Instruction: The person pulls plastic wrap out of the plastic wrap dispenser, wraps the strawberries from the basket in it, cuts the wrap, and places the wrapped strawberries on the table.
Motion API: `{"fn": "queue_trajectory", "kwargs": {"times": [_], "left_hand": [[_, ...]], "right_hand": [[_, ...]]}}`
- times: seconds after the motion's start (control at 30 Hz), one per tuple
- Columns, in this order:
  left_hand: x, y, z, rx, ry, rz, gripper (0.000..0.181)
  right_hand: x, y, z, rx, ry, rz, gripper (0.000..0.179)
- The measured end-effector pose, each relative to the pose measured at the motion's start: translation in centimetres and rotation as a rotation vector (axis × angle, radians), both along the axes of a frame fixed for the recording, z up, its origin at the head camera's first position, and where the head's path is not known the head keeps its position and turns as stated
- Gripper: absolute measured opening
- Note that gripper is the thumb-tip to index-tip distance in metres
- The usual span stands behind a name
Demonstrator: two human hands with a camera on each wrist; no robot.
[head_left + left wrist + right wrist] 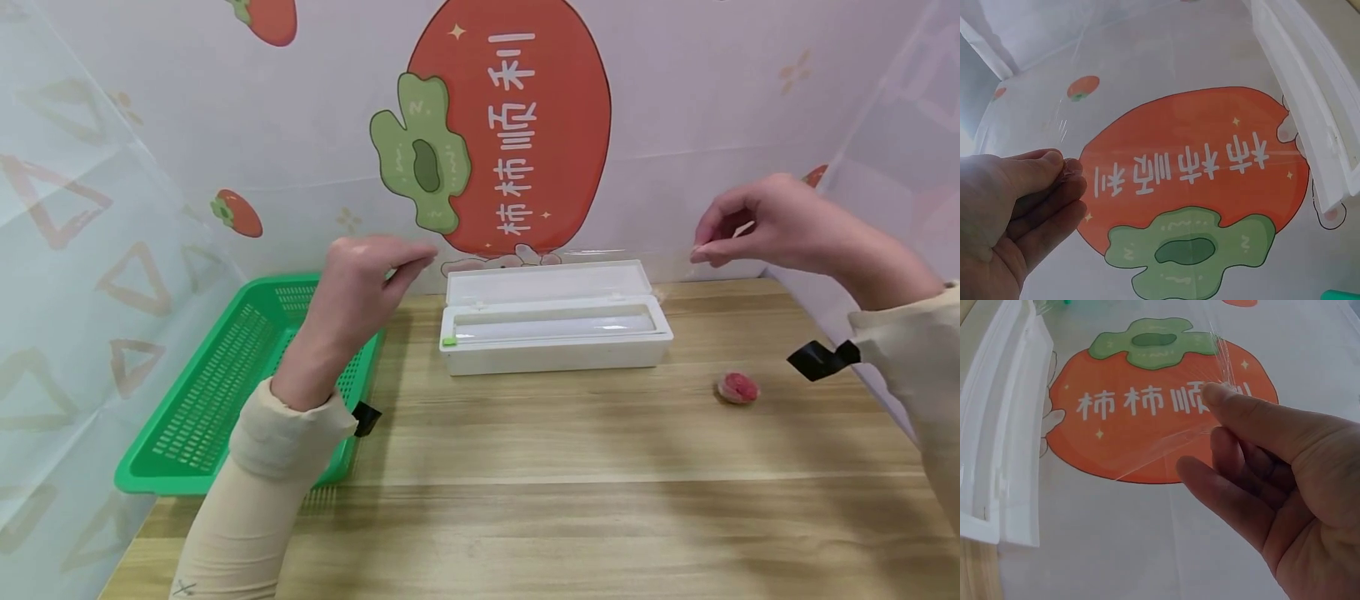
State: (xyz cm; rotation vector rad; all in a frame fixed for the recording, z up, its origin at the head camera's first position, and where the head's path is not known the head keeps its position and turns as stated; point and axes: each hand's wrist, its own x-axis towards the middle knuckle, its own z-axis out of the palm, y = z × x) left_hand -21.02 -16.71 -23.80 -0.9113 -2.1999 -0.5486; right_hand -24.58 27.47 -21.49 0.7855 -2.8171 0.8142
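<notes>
Both hands are raised above the table at the back, holding a nearly invisible sheet of cling film stretched between them. My left hand pinches one corner between thumb and fingers, where the film bunches up in the left wrist view. On the other side my right hand pinches the opposite end; creases fan out from its thumb in the right wrist view. Below and between the hands stands a white cling film dispenser, its lid tipped back and the film roll showing inside. A small green slider sits at its left front corner.
A green slotted basket stands at the left, partly behind the left forearm. On the right of the wooden table lies a small round pink-red piece with a pale edge. A printed sheet covers the wall behind.
</notes>
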Motion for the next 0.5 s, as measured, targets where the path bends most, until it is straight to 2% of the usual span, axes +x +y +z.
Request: {"fn": "queue_trajectory", "kwargs": {"times": [0.2,0.37,0.5], "left_hand": [[0.6,-0.1,0.0,0.000,-0.005,-0.009,0.020],[0.9,-0.2,-0.1,0.004,0.001,-0.024,0.020],[1.2,-0.4,-0.3,0.008,0.024,-0.045,0.018]], "right_hand": [[0.6,0.0,-0.3,-0.069,0.062,-0.073,0.011],[1.4,-0.2,-0.4,-0.131,0.073,-0.055,0.013],[2.0,-0.2,-0.5,-0.102,0.133,-0.012,0.017]]}}
